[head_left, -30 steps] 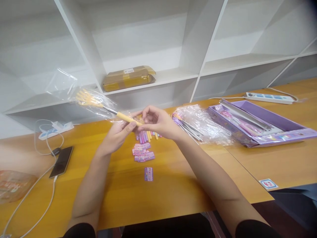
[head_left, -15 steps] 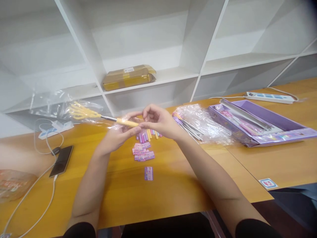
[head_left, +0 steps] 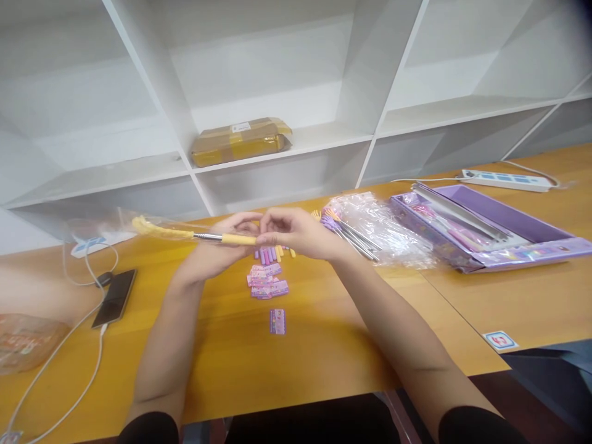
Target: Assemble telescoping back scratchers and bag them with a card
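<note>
A yellow telescopic back scratcher (head_left: pixel 238 239) with a silver shaft lies sideways between my hands, its claw end in a clear plastic bag (head_left: pixel 124 222) pointing left. My right hand (head_left: pixel 296 234) pinches the handle's right end between thumb and fingers. Curled around the handle from the left is my left hand (head_left: pixel 213 254); its thumb is largely hidden behind the handle. Below the hands are several small pastel handle pieces (head_left: pixel 268 254), partly covered. Nearer me lies a loose pile of pink and purple printed cards (head_left: pixel 266 282), with one card (head_left: pixel 278 321) apart from it.
Right of my hands lie several back scratchers (head_left: pixel 354 237) with metal shafts, clear plastic bags (head_left: pixel 388 231) and an open purple box (head_left: pixel 490 228). A phone (head_left: pixel 115 298) with cables and a power strip (head_left: pixel 99 242) are at left. A taped parcel (head_left: pixel 240 145) sits on the shelf.
The back scratcher has turned about its length, so its claw now shows edge-on and sits slightly lower. The bag has swung down with it. My left thumb has moved off the handle's front.
</note>
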{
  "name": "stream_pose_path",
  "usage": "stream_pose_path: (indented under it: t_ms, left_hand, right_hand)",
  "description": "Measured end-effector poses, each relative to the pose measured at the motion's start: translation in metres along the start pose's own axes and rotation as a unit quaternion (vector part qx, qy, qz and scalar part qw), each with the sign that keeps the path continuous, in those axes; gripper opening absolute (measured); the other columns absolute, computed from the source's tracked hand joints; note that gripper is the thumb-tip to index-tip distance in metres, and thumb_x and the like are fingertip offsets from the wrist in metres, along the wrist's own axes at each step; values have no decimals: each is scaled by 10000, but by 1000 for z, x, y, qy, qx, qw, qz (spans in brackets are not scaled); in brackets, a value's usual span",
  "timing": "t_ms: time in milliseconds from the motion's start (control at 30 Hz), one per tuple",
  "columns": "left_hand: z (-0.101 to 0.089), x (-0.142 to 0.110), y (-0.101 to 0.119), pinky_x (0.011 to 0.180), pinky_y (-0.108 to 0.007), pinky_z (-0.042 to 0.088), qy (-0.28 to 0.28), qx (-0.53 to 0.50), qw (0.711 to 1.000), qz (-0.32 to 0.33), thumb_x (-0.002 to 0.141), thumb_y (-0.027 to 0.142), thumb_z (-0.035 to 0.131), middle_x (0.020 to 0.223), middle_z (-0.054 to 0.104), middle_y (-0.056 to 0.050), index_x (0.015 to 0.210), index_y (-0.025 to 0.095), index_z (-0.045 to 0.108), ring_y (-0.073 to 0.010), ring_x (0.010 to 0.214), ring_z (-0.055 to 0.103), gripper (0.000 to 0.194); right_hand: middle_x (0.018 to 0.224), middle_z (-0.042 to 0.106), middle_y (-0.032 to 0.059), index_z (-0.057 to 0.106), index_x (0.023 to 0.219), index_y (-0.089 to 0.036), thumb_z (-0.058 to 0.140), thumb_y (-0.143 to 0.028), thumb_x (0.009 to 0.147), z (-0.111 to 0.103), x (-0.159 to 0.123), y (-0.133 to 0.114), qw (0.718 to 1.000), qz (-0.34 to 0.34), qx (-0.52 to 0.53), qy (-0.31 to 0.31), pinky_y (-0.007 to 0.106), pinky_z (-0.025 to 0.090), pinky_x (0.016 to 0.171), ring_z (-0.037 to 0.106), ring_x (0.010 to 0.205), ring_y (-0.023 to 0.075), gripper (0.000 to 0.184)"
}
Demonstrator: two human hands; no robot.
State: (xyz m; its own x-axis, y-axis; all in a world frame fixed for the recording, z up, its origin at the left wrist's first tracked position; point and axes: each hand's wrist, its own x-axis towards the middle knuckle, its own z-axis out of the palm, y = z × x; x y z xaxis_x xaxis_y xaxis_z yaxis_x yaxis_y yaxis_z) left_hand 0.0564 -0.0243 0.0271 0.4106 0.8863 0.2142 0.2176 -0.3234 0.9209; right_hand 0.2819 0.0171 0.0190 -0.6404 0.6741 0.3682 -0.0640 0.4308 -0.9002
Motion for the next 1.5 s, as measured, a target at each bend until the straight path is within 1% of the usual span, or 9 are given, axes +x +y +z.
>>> stream_pose_path:
  t_ms: [300, 500, 667, 767, 867, 1033, 1267, 1333, 1500]
  left_hand:
    - [7, 7, -7, 911, -359, 620, 81, -18, 997, 5, 909, 459, 868, 1121, 804, -115, 1199, 160, 769, -250, 1030, 763, 428]
    - [13, 11, -10, 665, -274, 556, 76, -24, 997, 24, 846, 429, 929, 855, 735, -40, 1087, 147, 757, -164, 751, 676, 409]
    - [12, 10, -12, 739, -279, 614, 87, -66, 994, 25, 797, 390, 977, 978, 766, -66, 1208, 160, 713, -188, 865, 741, 540]
    - [12, 9, -10, 766, -280, 642, 87, -87, 991, 45, 775, 363, 997, 1045, 790, -74, 1276, 179, 680, -208, 921, 782, 621]
    - [13, 10, -8, 736, -279, 652, 73, -96, 990, 77, 774, 366, 999, 1010, 808, -74, 1256, 180, 671, -215, 873, 802, 612]
    - [16, 12, -5, 726, -279, 655, 60, -95, 988, 106, 818, 401, 965, 972, 817, -63, 1232, 189, 687, -172, 739, 766, 542]
    - [-11, 3, -6, 843, -279, 636, 4, -33, 996, 84, 928, 360, 868, 1160, 797, -90, 1254, 217, 738, -184, 927, 768, 379]
    - [-23, 3, -9, 907, -281, 621, 39, 4, 996, 82, 948, 399, 846, 1168, 788, -96, 1216, 204, 772, -191, 1004, 755, 340]
    - [-38, 12, -16, 835, -290, 621, 234, -40, 962, 132, 941, 532, 820, 1039, 773, -62, 1184, 225, 781, -172, 896, 734, 394]
  right_hand:
    - [718, 521, -62, 513, 897, -246, 687, -493, 1030, 9, 6, 12, 986, -66, -50, 144, 267, 359, 616, 463, 633, 119, 331]
    - [674, 488, -64, 465, 825, -246, 654, -707, 1005, 7, 5, 15, 997, -47, -11, 64, 252, 338, 575, 434, 612, 112, 530]
    - [709, 585, -14, 591, 765, -196, 540, -747, 1044, 2, 4, 11, 999, -47, -7, 1, 249, 368, 592, 502, 666, 118, 620]
    - [641, 497, -41, 574, 718, -196, 580, -771, 1013, 3, 6, 13, 997, -55, 50, -21, 237, 321, 533, 412, 583, 91, 647]
    - [576, 414, -76, 548, 717, -208, 624, -759, 997, 7, 10, 21, 990, -62, 125, -37, 231, 299, 478, 340, 498, 74, 622]
    - [598, 541, -57, 613, 783, -195, 662, -751, 980, 10, 12, 37, 980, -70, 180, -42, 216, 389, 465, 456, 471, 77, 591]
    - [725, 640, -12, 632, 823, -193, 573, -669, 1067, 1, 8, 27, 994, -74, 41, -69, 249, 476, 622, 587, 632, 117, 538]
    - [753, 661, -4, 650, 829, -193, 588, -557, 1093, -2, 8, 25, 992, -79, -55, -79, 259, 469, 690, 610, 702, 133, 454]
    - [896, 757, 30, 739, 876, -182, 690, -270, 1048, 11, 14, 44, 962, -72, -205, -166, 275, 437, 760, 630, 790, 146, 199]
